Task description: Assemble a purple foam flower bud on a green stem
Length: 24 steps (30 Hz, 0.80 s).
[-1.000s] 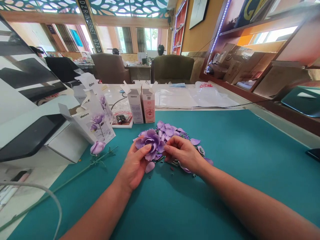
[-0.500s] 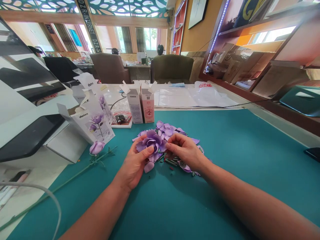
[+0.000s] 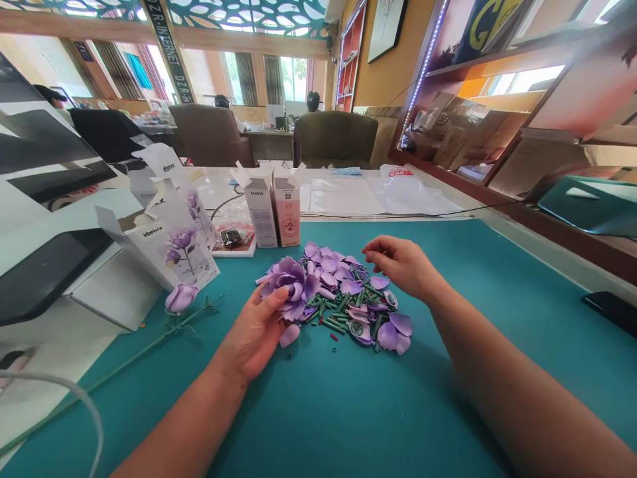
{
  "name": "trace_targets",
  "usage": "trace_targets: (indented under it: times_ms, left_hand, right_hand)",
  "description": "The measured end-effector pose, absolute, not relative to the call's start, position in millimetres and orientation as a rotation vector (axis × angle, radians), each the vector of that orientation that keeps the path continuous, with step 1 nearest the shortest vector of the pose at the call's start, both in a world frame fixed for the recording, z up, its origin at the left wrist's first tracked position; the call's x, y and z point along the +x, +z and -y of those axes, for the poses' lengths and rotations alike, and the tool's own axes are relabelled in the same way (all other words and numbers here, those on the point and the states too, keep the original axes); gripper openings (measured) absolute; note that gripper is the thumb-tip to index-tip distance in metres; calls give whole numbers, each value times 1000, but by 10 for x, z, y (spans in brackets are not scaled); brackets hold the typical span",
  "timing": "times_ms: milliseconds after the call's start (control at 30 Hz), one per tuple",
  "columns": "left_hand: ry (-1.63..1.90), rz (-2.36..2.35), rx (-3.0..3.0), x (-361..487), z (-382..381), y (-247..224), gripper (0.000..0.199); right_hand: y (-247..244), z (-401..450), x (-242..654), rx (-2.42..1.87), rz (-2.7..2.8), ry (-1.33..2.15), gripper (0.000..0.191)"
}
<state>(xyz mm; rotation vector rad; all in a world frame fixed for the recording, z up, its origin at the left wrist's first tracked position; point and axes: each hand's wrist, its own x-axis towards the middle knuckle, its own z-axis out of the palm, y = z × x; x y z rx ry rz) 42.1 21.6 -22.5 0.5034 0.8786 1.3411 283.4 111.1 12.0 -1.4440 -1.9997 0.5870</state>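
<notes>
My left hand (image 3: 259, 323) holds a purple flower (image 3: 290, 287) with layered petals, its thumb pressed on the bloom. My right hand (image 3: 398, 262) hovers at the right rear edge of a pile of loose purple petals (image 3: 328, 260) and green stem pieces (image 3: 343, 303). Its fingers are bent close together, and whether anything small is between them cannot be made out. A single loose petal (image 3: 289, 335) lies just below the flower. Left of my left hand, a finished-looking rosebud (image 3: 181, 298) on a long green stem (image 3: 144, 355) rests on the green mat (image 3: 388, 418).
Opened flower boxes (image 3: 184, 249) stand at the left, beside a white printer-like machine (image 3: 54, 265). Two small cartons (image 3: 287, 212) stand behind the pile. A grey cable (image 3: 74, 382) curves at the lower left. A dark phone-like object (image 3: 614, 311) lies at the right edge.
My right hand has left the flower and moved right and up, uncovering more of the pile. My left hand still holds the flower, slightly further left in view.
</notes>
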Motion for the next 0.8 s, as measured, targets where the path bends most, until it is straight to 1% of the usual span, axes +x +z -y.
trace_targets:
  times_ms: [67, 100, 167, 367, 433, 600, 800]
  left_hand:
    - [1361, -900, 502, 426, -220, -219, 22]
    - [1371, -914, 498, 431, -220, -214, 19]
    - [1372, -921, 485, 440, -216, -201, 15]
    - [1359, -913, 451, 439, -204, -183, 16]
    - [1354, -910, 450, 433, -204, -184, 16]
    - [1341, -896, 472, 429, -208, -182, 14]
    - [1366, -884, 460, 415, -212, -182, 18]
  right_hand:
    - [93, -1211, 2949, -1692, 2234, 279, 21]
    - [68, -1253, 2993, -1804, 2331, 178, 23]
    - [-1, -1318, 3050, -1919, 2436, 117, 25]
    - [-199, -1394, 3070, -1991, 2543, 193, 30]
    - [-224, -1402, 3068, -1984, 2562, 218, 28]
    - [-206, -1414, 3059, -1943, 2560, 256, 14]
    - [-66, -1328, 2978, -1806, 2400, 311, 14]
